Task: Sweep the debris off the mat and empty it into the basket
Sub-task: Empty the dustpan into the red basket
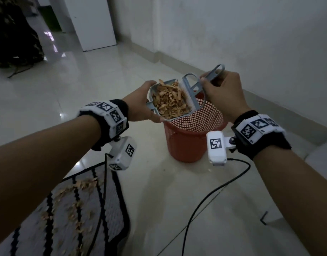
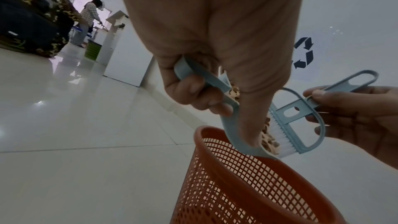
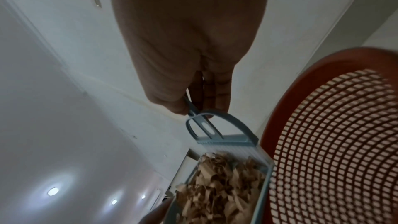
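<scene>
My left hand (image 1: 138, 106) grips a small grey-blue dustpan (image 1: 151, 106) heaped with tan paper shreds (image 1: 169, 100), tilted at the rim of a red mesh basket (image 1: 192, 133). From the left wrist view its fingers (image 2: 193, 89) curl round the pan's handle (image 2: 200, 74). My right hand (image 1: 221, 93) pinches the handle of a matching hand brush (image 1: 191, 93), whose white bristles (image 2: 280, 134) lie against the shreds at the pan's mouth. Shreds (image 3: 219, 188) fill the pan beside the basket (image 3: 336, 142). A grey mat with black stripes (image 1: 70, 215) lies at lower left, still strewn with shreds.
Glossy white floor tiles (image 1: 159, 191) surround the basket, and a white wall (image 1: 251, 34) runs close behind it. Black cables (image 1: 210, 194) trail over the floor at right. A white cabinet (image 1: 92, 21) and a dark camouflage-patterned bulk (image 1: 12, 34) stand far left. A person (image 2: 88, 18) stands far off.
</scene>
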{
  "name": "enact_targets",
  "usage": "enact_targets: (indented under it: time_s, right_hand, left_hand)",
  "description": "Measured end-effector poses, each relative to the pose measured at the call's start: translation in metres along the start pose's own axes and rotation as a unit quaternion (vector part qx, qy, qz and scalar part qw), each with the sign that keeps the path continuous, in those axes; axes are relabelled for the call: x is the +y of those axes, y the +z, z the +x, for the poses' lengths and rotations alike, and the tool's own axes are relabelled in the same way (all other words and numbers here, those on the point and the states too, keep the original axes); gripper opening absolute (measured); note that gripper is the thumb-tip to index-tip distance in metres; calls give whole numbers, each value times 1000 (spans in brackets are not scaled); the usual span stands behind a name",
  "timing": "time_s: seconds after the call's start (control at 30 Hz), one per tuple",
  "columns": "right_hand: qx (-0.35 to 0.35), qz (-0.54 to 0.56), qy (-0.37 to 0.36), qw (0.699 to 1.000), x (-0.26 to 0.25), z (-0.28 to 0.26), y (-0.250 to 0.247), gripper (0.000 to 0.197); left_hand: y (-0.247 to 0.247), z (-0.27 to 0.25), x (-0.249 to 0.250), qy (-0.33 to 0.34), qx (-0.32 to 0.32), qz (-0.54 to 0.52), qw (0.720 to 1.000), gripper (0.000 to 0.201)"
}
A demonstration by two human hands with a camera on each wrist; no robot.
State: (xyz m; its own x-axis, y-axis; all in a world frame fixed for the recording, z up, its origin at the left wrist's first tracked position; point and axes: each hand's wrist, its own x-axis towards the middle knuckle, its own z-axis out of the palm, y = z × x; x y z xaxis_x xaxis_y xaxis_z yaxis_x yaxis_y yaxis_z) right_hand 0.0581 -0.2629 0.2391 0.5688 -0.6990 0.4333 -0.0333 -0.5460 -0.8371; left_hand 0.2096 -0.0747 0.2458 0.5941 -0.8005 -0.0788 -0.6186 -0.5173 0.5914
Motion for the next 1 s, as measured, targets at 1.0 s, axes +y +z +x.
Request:
enact_targets:
  time_s: [1.0]
  right_hand:
    - [-34, -67, -105, 992, 65, -36, -13, 20]
  left_hand:
    - [46, 29, 30, 66, -21, 127, 989, 88]
